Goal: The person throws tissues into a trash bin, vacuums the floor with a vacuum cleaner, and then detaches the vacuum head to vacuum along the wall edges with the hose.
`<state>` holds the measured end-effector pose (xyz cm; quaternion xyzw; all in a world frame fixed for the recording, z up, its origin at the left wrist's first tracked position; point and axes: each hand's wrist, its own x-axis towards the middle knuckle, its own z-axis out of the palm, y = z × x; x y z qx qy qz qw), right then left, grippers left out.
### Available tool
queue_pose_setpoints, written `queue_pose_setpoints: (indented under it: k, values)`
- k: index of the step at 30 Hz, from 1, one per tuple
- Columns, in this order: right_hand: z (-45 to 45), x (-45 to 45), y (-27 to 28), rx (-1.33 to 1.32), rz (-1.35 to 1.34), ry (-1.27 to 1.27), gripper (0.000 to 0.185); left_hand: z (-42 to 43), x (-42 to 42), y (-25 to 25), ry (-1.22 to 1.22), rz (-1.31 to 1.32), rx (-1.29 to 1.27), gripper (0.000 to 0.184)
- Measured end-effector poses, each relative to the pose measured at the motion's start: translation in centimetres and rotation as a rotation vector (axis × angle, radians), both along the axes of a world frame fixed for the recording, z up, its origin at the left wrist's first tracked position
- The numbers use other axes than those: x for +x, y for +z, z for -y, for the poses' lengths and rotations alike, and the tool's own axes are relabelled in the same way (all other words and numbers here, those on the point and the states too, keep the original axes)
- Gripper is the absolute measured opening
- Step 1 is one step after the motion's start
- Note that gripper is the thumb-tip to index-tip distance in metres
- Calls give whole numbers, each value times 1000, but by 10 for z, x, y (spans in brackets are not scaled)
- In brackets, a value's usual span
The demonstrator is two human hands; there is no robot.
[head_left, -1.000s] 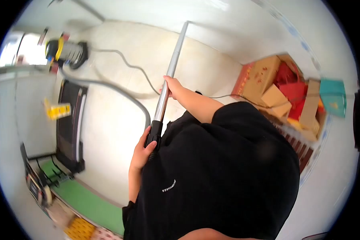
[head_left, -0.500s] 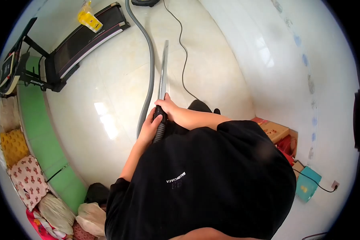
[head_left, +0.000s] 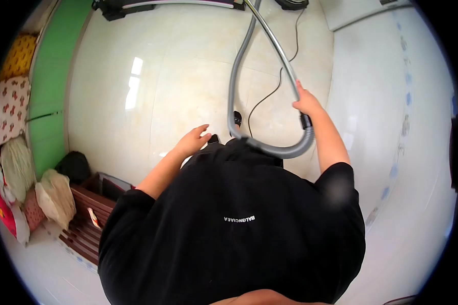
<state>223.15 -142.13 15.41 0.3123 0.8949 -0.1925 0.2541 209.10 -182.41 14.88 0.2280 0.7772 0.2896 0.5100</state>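
Observation:
My right hand (head_left: 307, 101) is closed around the metal tube of a vacuum cleaner wand (head_left: 277, 47), just above its black grip (head_left: 305, 121). The wand slants up and left, and its far end runs out of view at the top. From the grip, a grey hose (head_left: 232, 81) loops past my waist and back up across the floor. My left hand (head_left: 192, 142) hangs near my left hip with its fingers apart, holding nothing and clear of the hose.
A black power cord (head_left: 265, 96) trails over the tiled floor (head_left: 183, 66) to a dark appliance (head_left: 292, 4) at the top. The treadmill's edge (head_left: 183, 3) lies far ahead. On the left are a green ledge (head_left: 56, 86), cushions (head_left: 10, 109), bags (head_left: 56, 198) and a brown slatted bench (head_left: 86, 218). A white wall (head_left: 369, 132) rises on the right.
My left hand has let go of the wand's grip and moved away. My right hand has carried the wand to the right, tilting it. The view has turned, and the treadmill has mostly left it.

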Motion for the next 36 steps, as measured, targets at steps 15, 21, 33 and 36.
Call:
queue_pose_setpoints:
  k: [15,21,33,36]
  values:
    - [3,-21,-32,33,403,538,78,98,-6,-65,313,-57,-325,47]
    - [45,-83,-70,-60,469,562,79,163,32,-94,464,45,-434,48]
    - [51,-309,-43,-46,227,413,81,177,-50,-134,862,212,-281,47]
    - [41,-353,-38,-18,146,422,82,175,-114,-127,756,138,-314,48]
